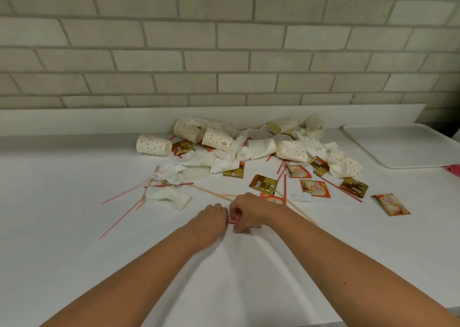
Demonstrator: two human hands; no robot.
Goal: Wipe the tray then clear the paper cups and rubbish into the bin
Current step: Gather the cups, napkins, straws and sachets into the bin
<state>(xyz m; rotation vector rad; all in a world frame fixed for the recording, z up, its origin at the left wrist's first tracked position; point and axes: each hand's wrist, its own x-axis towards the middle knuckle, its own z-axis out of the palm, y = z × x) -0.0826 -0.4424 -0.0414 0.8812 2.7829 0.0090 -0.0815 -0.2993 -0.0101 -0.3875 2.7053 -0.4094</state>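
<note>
The tray lies bare at the back right corner of the worktop; whether it has been wiped cannot be told. Paper cups, napkins and sachets sit heaped toward the back edge, not yet cleared. Mid-worktop, the left hand and right hand together pinch a bundle of striped straws. No bin shows.

Rubbish pile blocks the far counter; near side open.
</note>
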